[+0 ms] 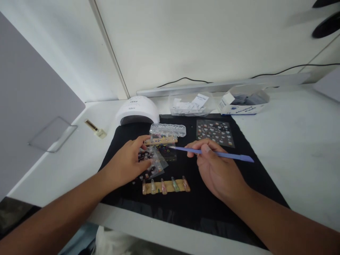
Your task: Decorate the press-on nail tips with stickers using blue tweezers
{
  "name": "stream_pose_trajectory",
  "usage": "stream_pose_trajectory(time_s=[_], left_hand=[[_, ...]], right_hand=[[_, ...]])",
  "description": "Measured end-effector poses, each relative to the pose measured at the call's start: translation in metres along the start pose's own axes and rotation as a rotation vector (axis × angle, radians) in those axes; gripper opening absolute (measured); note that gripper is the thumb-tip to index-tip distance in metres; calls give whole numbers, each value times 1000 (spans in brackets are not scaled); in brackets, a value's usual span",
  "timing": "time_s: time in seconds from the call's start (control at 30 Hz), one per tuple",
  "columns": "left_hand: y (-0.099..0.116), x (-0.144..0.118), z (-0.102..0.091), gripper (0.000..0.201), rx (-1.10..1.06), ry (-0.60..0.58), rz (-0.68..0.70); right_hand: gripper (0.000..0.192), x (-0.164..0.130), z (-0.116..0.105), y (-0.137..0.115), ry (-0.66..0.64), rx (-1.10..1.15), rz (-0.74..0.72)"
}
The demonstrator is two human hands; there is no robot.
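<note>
My right hand point(216, 168) grips a slim purple nail-art tool point(225, 154) like a pen, its thin pale tip pointing left over a small dark sticker sheet point(167, 153). My left hand point(126, 163) has its fingers apart. Its fingertips touch the left end of a tan strip point(164, 140) dotted with small decorations, and its thumb rests on a stack of clear sticker sheets point(155, 161), partly covering them. Nearer me lies another tan strip point(156, 187) carrying several translucent coloured false nails point(164, 186).
A black mat point(186, 212) covers part of the white table. Behind are a clear compartment case point(180, 131), a white nail lamp point(139, 108), a clear tray point(183, 111) of packets and an alcohol-pad box point(245, 109). Another sticker sheet point(215, 132) lies right; a polish bottle point(99, 132) lies left.
</note>
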State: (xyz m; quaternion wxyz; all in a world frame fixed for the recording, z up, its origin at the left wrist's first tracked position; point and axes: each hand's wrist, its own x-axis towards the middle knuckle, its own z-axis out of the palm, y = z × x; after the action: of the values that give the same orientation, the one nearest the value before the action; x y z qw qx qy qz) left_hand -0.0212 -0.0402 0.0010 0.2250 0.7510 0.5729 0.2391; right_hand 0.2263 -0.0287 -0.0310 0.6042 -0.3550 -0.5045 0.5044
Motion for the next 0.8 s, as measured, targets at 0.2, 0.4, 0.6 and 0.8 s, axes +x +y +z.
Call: stream_pose_trajectory(time_s=[0.2, 0.4, 0.6, 0.8], left_hand=[[10, 9, 10, 71, -67, -73, -104], [4, 10, 26, 35, -283, -67, -109], [4, 7, 18, 18, -558, 1, -70], [8, 0, 11, 15, -781, 43, 8]], right_hand=[[35, -2, 4, 1, -37, 27, 56], [32, -4, 8, 4, -90, 47, 93], [27, -4, 4, -1, -155, 96, 24], [23, -8, 3, -9, -242, 101, -110]])
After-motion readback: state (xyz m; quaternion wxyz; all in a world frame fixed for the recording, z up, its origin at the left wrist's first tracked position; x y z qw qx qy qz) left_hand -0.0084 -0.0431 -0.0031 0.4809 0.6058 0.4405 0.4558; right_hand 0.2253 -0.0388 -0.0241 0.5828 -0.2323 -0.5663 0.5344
